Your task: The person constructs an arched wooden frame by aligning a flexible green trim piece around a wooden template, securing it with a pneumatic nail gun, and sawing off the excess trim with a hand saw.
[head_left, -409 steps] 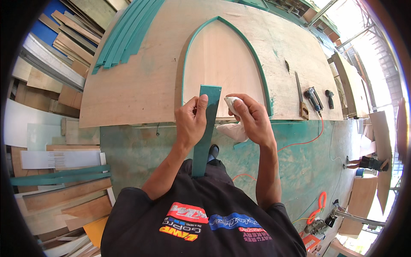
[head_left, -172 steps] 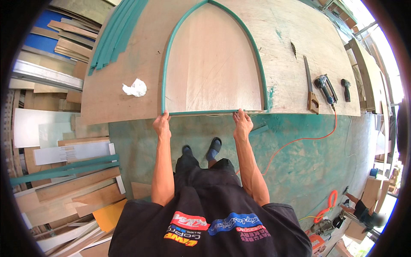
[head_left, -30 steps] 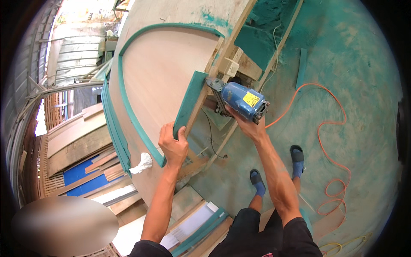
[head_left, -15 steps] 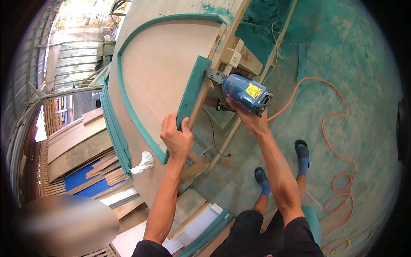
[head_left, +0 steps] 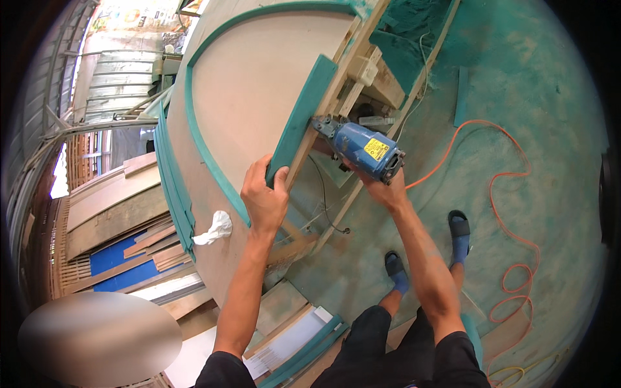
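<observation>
Hands (head_left: 264,197) on teal strip (head_left: 302,119), blue power tool (head_left: 369,150)

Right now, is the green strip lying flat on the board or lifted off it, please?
Flat: the green strip lies along the board's edge, its near end pinned under the left hand.

We cannot see our right hand's fingers (head_left: 381,184); the blue power tool (head_left: 365,150) covers them. A blurred oval (head_left: 100,339) masks the lower left corner.

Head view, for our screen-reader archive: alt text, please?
A person's left hand grips a teal wooden strip at a plywood panel's edge, while the right hand holds a blue power tool against it.
</observation>
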